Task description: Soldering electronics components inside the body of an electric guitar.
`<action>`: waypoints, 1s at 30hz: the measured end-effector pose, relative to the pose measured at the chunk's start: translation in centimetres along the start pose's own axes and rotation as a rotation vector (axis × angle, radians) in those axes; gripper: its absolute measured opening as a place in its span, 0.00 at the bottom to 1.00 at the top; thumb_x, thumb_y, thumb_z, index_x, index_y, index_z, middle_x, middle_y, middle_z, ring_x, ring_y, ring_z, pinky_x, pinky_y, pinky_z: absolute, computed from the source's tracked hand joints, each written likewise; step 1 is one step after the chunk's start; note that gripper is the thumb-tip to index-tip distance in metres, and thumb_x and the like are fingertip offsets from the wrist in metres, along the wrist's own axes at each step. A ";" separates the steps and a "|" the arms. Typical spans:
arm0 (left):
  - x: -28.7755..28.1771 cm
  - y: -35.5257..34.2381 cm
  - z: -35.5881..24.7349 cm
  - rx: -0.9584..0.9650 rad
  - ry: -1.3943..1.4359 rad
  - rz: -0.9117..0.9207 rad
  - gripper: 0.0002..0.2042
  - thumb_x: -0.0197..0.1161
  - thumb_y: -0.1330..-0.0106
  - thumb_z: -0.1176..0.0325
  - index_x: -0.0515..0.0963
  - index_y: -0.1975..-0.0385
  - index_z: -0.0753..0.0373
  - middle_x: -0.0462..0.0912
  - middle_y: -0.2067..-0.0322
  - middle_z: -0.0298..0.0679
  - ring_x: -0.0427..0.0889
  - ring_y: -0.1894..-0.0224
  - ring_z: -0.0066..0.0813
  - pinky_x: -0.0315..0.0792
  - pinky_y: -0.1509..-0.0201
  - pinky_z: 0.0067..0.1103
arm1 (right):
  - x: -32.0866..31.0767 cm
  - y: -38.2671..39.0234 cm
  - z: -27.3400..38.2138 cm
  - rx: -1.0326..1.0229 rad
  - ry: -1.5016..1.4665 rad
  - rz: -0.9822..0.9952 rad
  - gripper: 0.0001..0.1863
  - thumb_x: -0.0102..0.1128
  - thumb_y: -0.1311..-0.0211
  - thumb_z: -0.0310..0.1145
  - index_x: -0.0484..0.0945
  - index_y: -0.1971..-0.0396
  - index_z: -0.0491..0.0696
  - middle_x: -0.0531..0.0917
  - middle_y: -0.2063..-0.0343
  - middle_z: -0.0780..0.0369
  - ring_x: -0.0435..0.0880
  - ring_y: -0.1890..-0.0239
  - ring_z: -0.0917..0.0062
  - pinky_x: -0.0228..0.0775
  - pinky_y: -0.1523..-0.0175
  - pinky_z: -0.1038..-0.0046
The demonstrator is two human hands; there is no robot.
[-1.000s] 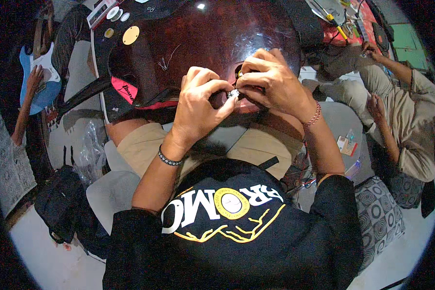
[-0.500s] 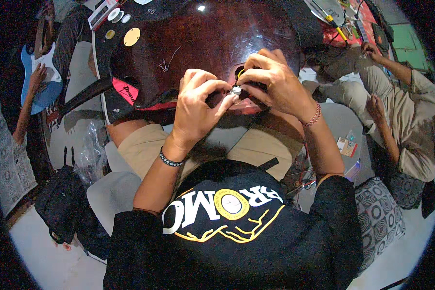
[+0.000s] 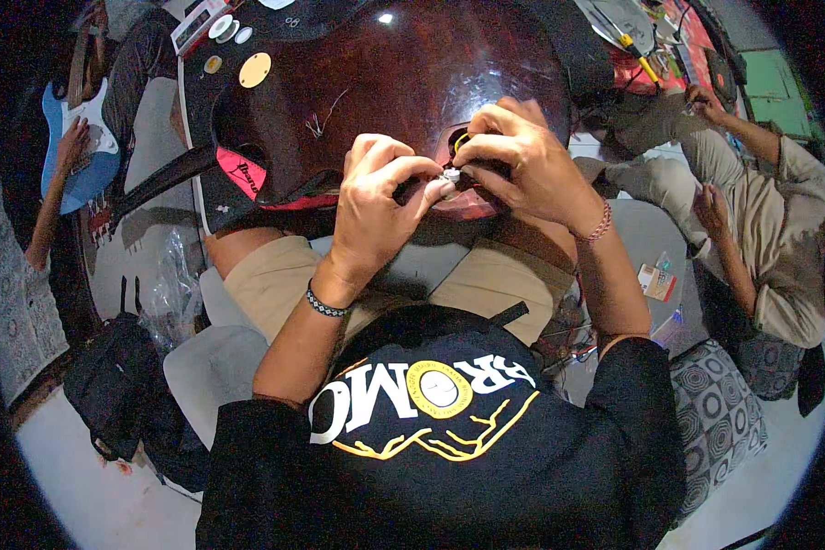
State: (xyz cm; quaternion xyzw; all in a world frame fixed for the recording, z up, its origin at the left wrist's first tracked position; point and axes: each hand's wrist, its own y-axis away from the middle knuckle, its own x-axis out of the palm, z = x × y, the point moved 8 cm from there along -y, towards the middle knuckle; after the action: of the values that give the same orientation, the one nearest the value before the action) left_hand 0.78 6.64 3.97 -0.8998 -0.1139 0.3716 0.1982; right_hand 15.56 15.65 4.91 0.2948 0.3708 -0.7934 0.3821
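A small silvery-white part (image 3: 451, 175) is pinched between my two hands; it is too small to tell its kind. My left hand (image 3: 371, 206) grips it from the left between thumb and forefinger, fingers curled. From the right, my right hand (image 3: 532, 170) closes on the same part, its fingertips partly hidden behind its own knuckles. Both hands are over the lower edge of a glossy dark red-brown guitar body (image 3: 385, 87), beside an opening in it. A yellow wire (image 3: 460, 143) shows in that opening by my right fingers. Thin loose wires (image 3: 321, 117) lie on the body further left.
A round cream cover plate (image 3: 255, 70) and small spools (image 3: 221, 27) lie at the upper left. A yellow-handled tool (image 3: 649, 71) is at the upper right. One person holds a blue guitar (image 3: 87, 174) on the left; another, in beige clothes (image 3: 752, 211), sits on the right.
Both hands keep their pinch on the small part, with only a slight shift of the fingers. The whole view has moved a little.
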 end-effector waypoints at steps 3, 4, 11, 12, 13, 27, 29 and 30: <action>-0.1 0.0 -0.3 0.009 0.014 -0.012 0.10 0.82 0.45 0.69 0.89 0.64 0.59 0.84 0.63 0.38 0.81 0.52 0.41 0.74 0.46 0.35 | 0.0 0.3 0.0 0.020 -0.017 0.010 0.09 0.78 0.46 0.31 0.89 0.64 0.52 0.83 0.61 0.64 0.80 0.52 0.66 0.67 0.45 0.62; -0.1 0.0 -0.5 0.022 0.020 -0.018 0.10 0.82 0.45 0.69 0.90 0.64 0.59 0.84 0.63 0.38 0.81 0.52 0.41 0.75 0.45 0.35 | -0.1 0.4 0.1 0.023 -0.015 0.011 0.09 0.78 0.46 0.31 0.89 0.64 0.52 0.83 0.61 0.64 0.80 0.52 0.66 0.67 0.45 0.62; 0.5 0.8 -1.3 0.047 0.068 -0.100 0.12 0.80 0.47 0.73 0.90 0.62 0.60 0.85 0.64 0.37 0.82 0.53 0.41 0.74 0.45 0.34 | -0.6 2.1 1.1 0.140 0.095 -0.059 0.14 0.80 0.44 0.31 0.92 0.57 0.52 0.85 0.59 0.62 0.83 0.53 0.65 0.77 0.47 0.64; 0.7 0.9 -1.3 0.044 0.077 -0.100 0.12 0.80 0.47 0.73 0.90 0.62 0.60 0.85 0.64 0.37 0.82 0.53 0.41 0.74 0.45 0.34 | -0.8 2.5 1.3 0.190 0.145 -0.101 0.14 0.81 0.45 0.31 0.93 0.56 0.53 0.85 0.59 0.63 0.83 0.52 0.65 0.78 0.47 0.64; 0.9 1.0 -1.3 0.047 0.069 -0.116 0.12 0.81 0.47 0.73 0.90 0.62 0.59 0.85 0.64 0.36 0.82 0.53 0.41 0.74 0.45 0.34 | -0.8 3.0 1.4 0.218 0.166 -0.159 0.14 0.81 0.45 0.33 0.93 0.58 0.55 0.85 0.60 0.66 0.83 0.53 0.67 0.77 0.47 0.65; 1.2 1.1 -0.5 0.008 0.101 -0.184 0.12 0.83 0.50 0.70 0.91 0.66 0.57 0.85 0.66 0.34 0.82 0.54 0.40 0.74 0.46 0.33 | -0.7 3.9 2.0 0.285 0.241 -0.300 0.12 0.83 0.49 0.31 0.93 0.63 0.56 0.85 0.56 0.65 0.82 0.51 0.67 0.74 0.46 0.63; 1.2 1.0 -0.5 0.010 0.094 -0.191 0.12 0.84 0.50 0.68 0.91 0.66 0.56 0.85 0.66 0.34 0.81 0.54 0.40 0.74 0.46 0.33 | -0.8 3.9 2.1 0.281 0.246 -0.305 0.12 0.83 0.49 0.31 0.93 0.63 0.56 0.85 0.55 0.65 0.82 0.50 0.67 0.73 0.46 0.63; 1.3 1.0 -0.4 0.010 0.094 -0.191 0.12 0.84 0.50 0.68 0.91 0.66 0.56 0.85 0.66 0.34 0.81 0.54 0.40 0.74 0.46 0.33 | -0.9 3.8 2.2 0.295 0.246 -0.294 0.12 0.83 0.49 0.31 0.93 0.63 0.56 0.85 0.55 0.65 0.82 0.50 0.67 0.73 0.46 0.63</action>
State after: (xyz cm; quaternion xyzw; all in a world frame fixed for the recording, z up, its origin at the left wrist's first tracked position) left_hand 2.02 6.06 3.01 -0.9002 -0.1881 0.3091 0.2424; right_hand 18.75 12.55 5.37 0.3846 0.3334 -0.8443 0.1674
